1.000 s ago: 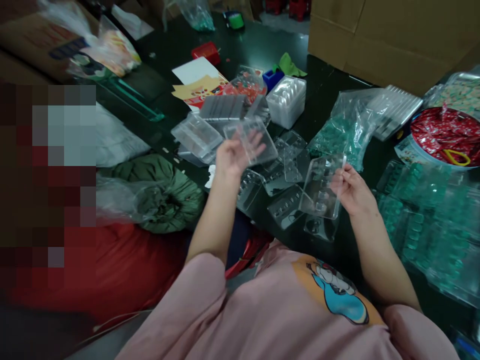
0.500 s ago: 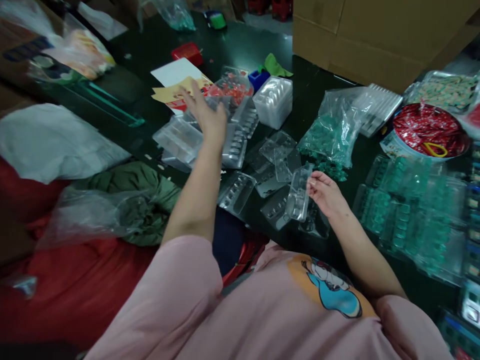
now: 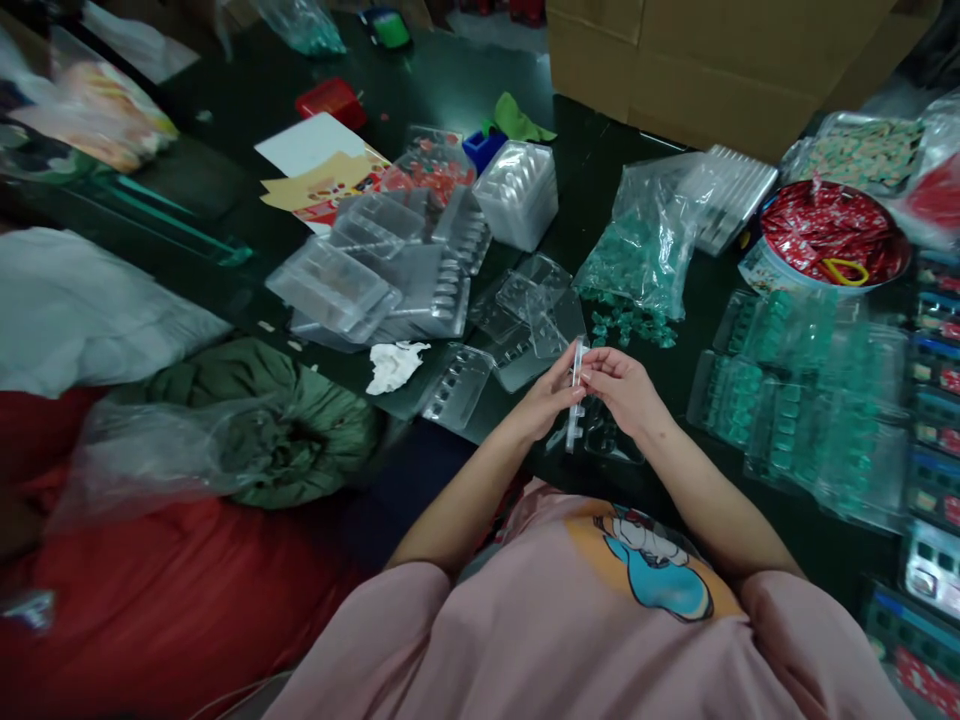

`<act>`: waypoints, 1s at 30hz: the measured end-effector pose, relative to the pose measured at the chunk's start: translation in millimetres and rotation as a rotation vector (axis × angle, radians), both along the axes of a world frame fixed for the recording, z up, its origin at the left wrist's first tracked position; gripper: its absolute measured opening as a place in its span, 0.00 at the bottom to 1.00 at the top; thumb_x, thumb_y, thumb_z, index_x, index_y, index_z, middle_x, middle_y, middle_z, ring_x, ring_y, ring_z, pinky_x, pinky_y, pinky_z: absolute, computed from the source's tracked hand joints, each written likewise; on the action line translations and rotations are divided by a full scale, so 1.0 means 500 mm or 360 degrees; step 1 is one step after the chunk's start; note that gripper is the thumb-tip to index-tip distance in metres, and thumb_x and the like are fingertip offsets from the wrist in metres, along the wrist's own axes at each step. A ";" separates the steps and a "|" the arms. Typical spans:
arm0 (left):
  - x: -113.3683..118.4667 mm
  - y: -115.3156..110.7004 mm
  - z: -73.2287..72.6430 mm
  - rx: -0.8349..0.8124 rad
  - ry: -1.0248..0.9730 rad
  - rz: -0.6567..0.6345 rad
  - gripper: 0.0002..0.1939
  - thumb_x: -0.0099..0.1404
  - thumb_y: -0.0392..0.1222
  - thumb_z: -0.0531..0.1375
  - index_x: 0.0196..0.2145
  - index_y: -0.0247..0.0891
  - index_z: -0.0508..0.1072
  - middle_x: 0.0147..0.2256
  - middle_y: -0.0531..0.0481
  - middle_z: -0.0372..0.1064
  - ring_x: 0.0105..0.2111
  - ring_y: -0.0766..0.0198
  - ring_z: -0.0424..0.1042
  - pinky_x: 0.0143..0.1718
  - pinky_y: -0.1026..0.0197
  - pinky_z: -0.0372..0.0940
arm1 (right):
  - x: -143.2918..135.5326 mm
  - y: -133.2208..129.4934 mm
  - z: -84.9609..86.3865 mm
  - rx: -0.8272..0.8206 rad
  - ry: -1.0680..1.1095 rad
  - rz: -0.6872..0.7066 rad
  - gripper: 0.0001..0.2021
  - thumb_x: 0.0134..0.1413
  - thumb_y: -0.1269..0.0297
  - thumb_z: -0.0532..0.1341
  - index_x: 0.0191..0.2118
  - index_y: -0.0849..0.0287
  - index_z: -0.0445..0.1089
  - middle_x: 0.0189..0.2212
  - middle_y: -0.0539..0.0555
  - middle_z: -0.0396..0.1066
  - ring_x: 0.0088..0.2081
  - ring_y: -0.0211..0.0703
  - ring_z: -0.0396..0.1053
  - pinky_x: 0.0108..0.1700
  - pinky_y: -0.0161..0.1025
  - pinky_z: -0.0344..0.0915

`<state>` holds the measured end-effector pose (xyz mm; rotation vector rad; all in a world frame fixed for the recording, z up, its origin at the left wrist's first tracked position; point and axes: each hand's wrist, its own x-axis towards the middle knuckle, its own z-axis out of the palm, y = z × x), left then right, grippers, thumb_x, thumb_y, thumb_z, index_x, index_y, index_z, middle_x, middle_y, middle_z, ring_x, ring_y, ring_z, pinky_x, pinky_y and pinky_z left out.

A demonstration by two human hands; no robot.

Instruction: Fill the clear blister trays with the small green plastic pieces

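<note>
A clear plastic blister tray point(image 3: 576, 400) stands on edge between my hands, seen nearly edge-on. My left hand point(image 3: 546, 400) grips it from the left, with thumb and fingers closed against it. From the right, my right hand point(image 3: 616, 385) pinches the same tray near its upper part. Loose clear trays point(image 3: 534, 300) lie on the table just beyond my hands, and another single tray point(image 3: 459, 385) lies to their left. Small green plastic pieces point(image 3: 634, 325) spill from a clear bag point(image 3: 637, 245) ahead of my right hand.
Stacked clear trays point(image 3: 405, 275) and a white crumpled tissue point(image 3: 396, 366) lie to the left. Trays filled with green pieces point(image 3: 817, 400) cover the right side. A round tin point(image 3: 772, 262) holds red wrappers. A cardboard box point(image 3: 697, 75) stands at the back.
My left hand has come back from the stacked trays at the left to the tray in my right hand. That tray has turned edge-on. The view has shifted slightly.
</note>
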<state>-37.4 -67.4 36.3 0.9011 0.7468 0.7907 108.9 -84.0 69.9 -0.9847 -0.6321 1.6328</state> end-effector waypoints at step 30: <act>-0.192 0.268 0.186 0.0120 -0.0004 0.0943 0.25 0.71 0.61 0.44 0.59 0.50 0.59 0.55 0.49 0.62 0.52 0.53 0.67 0.51 0.47 0.64 | 0.076 0.016 0.017 -0.0044 0.0221 -0.0203 0.15 0.34 0.68 0.73 0.30 0.54 0.68 0.25 0.44 0.69 0.26 0.30 0.66 0.27 0.28 0.65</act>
